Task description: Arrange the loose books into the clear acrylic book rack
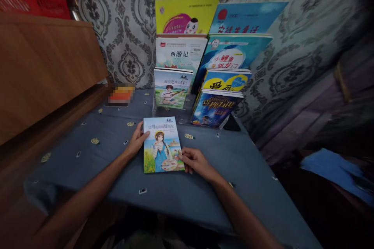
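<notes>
Blue-clothed table (pixel 87 140): the book rack (pixel 172 113) stands at the back, one cover (pixel 179 54) reading "西游记". Just in front of the rack, a girl-cover paperback (pixel 162 146) lies flat. The left hand (pixel 136 140) rests loosely spread against its left edge; the right hand (pixel 194 160), fingers curled, pinches its lower right edge.

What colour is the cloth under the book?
The cloth under the book is blue-grey with small yellowish motifs; head view.
</notes>
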`<state>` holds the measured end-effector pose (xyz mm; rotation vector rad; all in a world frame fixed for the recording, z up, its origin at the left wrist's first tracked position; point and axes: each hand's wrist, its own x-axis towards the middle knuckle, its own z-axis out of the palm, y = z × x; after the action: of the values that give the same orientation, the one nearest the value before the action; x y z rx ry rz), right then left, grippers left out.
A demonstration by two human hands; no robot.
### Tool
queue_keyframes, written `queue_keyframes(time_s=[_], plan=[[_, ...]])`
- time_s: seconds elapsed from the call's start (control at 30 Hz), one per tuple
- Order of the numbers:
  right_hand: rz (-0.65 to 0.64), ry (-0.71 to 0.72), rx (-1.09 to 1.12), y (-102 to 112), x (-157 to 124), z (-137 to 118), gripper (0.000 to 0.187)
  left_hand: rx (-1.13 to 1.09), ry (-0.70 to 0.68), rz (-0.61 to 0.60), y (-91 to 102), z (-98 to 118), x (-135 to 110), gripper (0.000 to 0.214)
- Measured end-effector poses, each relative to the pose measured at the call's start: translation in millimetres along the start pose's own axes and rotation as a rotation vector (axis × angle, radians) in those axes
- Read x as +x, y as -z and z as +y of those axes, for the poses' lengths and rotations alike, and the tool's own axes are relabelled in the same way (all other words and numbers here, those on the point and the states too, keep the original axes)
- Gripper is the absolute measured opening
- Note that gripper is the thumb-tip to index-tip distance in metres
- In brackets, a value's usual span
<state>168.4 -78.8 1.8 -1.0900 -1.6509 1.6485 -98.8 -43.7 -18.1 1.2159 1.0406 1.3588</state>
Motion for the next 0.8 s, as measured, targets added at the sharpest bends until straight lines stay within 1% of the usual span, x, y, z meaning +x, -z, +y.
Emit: queue_keyframes(time_s=[0.1,0.17,0.23,0.33,0.4,0.47,0.53,0.6,0.73,0.8], plan=[[-0.029,-0.049,0.034,4,-1,2,0.051,0.103,-0.05,0.013,3.9,-10,4,0.086],[-0.064,-0.087,0.044,6,-2,3,0.052,0.224,-0.08,0.013,6.6,-15,7,0.079],[-0.106,-0.121,0.043,6,-4,2,0.053,0.376,-0.104,0.011,9.0,-18,10,0.066],[-0.122,-0.131,0.026,5,-5,1,0.053,0.643,-0.16,0.023,10.7,-16,11,0.052],[-0.113,-0.123,0.008,4,-6,0,0.053,0.845,-0.231,0.025,10.1,-12,10,0.045],[-0.111,-0.119,-0.015,3,-6,-1,0.053,1.038,-0.3,0.009,8.2,-8,7,0.037],[-0.109,-0.117,-0.046,2,-7,-2,0.053,1.182,-0.339,-0.019,5.7,-5,5,0.033],[-0.112,-0.115,-0.093,2,-8,-3,0.054,1.26,-0.348,-0.043,3.4,-3,3,0.034],[-0.122,-0.106,-0.217,5,-11,-6,0.05,1.312,-0.342,-0.064,0.9,-4,0,0.036],[-0.091,-0.066,-0.301,6,-10,-7,0.045,1.329,-0.324,-0.067,0.3,-5,-1,0.037]])
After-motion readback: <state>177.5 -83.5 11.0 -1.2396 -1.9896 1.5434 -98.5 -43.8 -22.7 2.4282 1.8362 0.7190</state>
